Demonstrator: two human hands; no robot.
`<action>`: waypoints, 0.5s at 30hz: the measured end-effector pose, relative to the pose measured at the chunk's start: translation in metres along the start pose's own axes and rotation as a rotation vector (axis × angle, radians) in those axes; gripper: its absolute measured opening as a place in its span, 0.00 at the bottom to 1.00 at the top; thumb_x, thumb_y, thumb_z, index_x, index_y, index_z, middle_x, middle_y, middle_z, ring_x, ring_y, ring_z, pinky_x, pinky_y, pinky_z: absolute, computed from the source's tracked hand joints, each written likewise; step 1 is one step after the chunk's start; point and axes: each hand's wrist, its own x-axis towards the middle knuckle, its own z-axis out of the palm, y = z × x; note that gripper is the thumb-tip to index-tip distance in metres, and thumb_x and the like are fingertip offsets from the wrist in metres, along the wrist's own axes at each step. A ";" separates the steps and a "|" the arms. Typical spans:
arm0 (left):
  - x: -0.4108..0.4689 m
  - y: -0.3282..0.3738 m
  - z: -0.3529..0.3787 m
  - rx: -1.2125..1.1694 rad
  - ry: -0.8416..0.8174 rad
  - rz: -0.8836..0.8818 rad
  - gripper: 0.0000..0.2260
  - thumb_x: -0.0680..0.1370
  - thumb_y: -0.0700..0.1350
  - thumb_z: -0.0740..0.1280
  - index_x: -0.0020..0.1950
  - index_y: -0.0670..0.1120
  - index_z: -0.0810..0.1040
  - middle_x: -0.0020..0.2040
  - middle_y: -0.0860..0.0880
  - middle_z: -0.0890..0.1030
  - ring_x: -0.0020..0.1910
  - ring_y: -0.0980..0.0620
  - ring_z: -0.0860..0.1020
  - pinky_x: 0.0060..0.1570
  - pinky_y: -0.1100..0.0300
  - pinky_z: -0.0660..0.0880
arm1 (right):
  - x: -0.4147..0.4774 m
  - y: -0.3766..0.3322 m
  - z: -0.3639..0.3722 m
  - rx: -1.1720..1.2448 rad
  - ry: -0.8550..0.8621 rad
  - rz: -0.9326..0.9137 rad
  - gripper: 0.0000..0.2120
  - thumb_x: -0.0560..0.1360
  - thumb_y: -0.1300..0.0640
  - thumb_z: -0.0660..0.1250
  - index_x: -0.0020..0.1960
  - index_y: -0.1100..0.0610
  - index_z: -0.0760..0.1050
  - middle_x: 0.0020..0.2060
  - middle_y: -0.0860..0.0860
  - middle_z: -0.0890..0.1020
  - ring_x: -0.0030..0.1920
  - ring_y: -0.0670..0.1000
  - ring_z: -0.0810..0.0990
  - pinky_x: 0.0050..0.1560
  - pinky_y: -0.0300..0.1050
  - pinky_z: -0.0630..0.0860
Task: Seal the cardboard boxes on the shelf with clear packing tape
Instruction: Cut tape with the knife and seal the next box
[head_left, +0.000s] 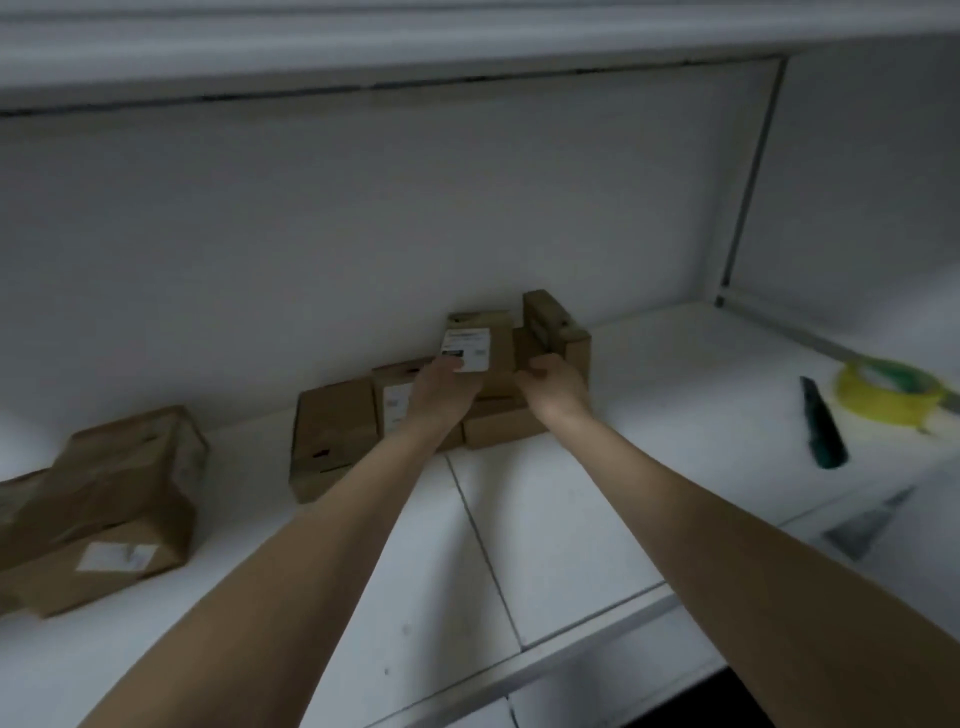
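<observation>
A small cardboard box with a white label (480, 343) sits on top of other boxes at the back of the white shelf (571, 519). My left hand (441, 395) holds its near left corner, fingers curled at the label. My right hand (556, 384) grips the box's right side, next to a narrow upright box (558, 327). More boxes stand to the left (335, 436) and under the hands (506, 423). A tape roll with a yellow-green rim (891, 392) lies far right on the shelf.
A dark green cutter (823, 423) lies beside the tape roll. Crumpled taped boxes (104, 509) are piled at the left end. The shelf's back wall is close behind the boxes, and another shelf board hangs overhead.
</observation>
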 end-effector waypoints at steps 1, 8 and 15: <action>0.000 0.017 0.024 0.015 -0.031 -0.013 0.23 0.77 0.49 0.65 0.71 0.45 0.69 0.68 0.46 0.72 0.64 0.46 0.72 0.51 0.62 0.67 | 0.007 0.015 -0.022 0.005 0.016 0.009 0.19 0.80 0.52 0.61 0.69 0.58 0.70 0.62 0.55 0.76 0.59 0.59 0.76 0.54 0.47 0.75; 0.008 0.087 0.121 -0.015 -0.084 -0.059 0.38 0.73 0.54 0.72 0.75 0.39 0.58 0.71 0.43 0.70 0.68 0.45 0.71 0.56 0.62 0.67 | 0.041 0.087 -0.120 0.034 0.021 0.112 0.21 0.77 0.53 0.66 0.68 0.55 0.71 0.64 0.57 0.74 0.62 0.58 0.75 0.63 0.46 0.71; 0.056 0.114 0.162 -0.002 0.019 -0.113 0.41 0.69 0.57 0.73 0.73 0.40 0.59 0.68 0.42 0.70 0.62 0.42 0.74 0.48 0.58 0.71 | 0.079 0.128 -0.169 0.104 0.018 0.121 0.17 0.75 0.57 0.68 0.63 0.56 0.76 0.59 0.57 0.77 0.56 0.57 0.78 0.57 0.43 0.74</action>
